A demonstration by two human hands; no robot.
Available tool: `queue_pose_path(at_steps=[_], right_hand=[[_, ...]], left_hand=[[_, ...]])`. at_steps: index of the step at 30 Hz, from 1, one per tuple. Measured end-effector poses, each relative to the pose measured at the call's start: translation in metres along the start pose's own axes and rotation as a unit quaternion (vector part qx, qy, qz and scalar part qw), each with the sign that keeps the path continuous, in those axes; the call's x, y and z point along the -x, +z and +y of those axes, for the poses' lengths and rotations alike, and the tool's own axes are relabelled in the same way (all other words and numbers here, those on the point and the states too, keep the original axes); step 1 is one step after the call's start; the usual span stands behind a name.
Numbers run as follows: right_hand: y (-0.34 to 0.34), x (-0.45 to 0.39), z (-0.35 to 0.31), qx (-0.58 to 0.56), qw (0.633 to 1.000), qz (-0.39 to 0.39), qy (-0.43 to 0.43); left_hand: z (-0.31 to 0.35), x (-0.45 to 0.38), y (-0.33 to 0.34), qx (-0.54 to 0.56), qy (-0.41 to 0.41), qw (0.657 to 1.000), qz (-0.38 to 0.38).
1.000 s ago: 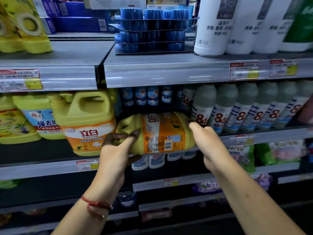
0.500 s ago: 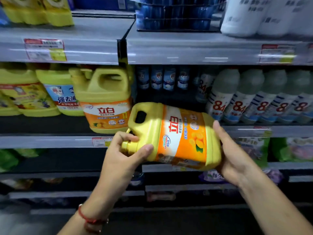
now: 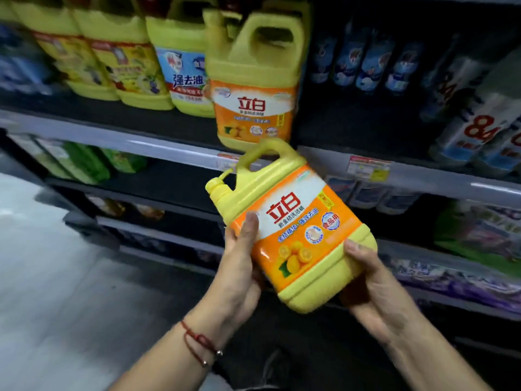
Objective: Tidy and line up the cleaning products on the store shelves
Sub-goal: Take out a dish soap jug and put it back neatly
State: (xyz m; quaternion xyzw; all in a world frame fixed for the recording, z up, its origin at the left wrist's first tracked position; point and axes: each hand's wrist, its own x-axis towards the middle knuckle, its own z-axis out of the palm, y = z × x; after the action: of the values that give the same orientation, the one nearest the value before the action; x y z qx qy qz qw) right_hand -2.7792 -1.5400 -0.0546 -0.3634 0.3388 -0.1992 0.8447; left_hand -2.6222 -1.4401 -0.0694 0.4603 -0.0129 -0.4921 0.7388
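The left hand (image 3: 239, 266) and right hand (image 3: 369, 280) grip a yellow detergent jug (image 3: 293, 224) between them, thumbs curled over its orange label, the jug tilted with its cap up-left, in front of the shelf edge (image 3: 158, 145). Just behind, a matching jug (image 3: 253, 88) stands upright at the shelf's front edge, beside other yellow bottles (image 3: 118, 57).

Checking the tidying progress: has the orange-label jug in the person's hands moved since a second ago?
Yes. The held jug lay on its side right of the matching shelf jug; now it is nearly upright, below and in front of it, gripped by the left hand and right hand.
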Motion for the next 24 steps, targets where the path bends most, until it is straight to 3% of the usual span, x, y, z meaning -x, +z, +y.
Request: queue_pose_path(at_steps=[4, 8, 12, 15, 18, 21, 24], right_hand=[[0.013, 0.005, 0.007, 0.198, 0.98, -0.013, -0.006], [0.057, 0.002, 0.001, 0.404, 0.912, -0.062, -0.009], [0.102, -0.012, 0.001, 0.488, 0.869, -0.079, 0.0], [0.11, -0.025, 0.008, 0.484, 0.871, -0.086, 0.018], [0.102, -0.042, 0.015, 0.391, 0.915, -0.078, 0.067], [0.095, -0.057, 0.026, 0.308, 0.941, -0.064, 0.127], [0.101, -0.06, 0.042, 0.251, 0.953, -0.089, 0.143]], left_hand=[[0.002, 0.006, -0.029, 0.069, -0.043, 0.995, 0.052], [0.006, 0.005, -0.059, 0.101, -0.065, 0.991, 0.059], [0.005, 0.008, -0.083, 0.164, -0.072, 0.983, 0.047], [0.011, 0.016, -0.094, 0.151, -0.053, 0.984, 0.075], [0.026, 0.029, -0.102, 0.083, -0.019, 0.99, 0.115], [0.041, 0.041, -0.107, -0.025, 0.029, 0.99, 0.137], [0.054, 0.047, -0.104, -0.165, 0.133, 0.966, 0.146]])
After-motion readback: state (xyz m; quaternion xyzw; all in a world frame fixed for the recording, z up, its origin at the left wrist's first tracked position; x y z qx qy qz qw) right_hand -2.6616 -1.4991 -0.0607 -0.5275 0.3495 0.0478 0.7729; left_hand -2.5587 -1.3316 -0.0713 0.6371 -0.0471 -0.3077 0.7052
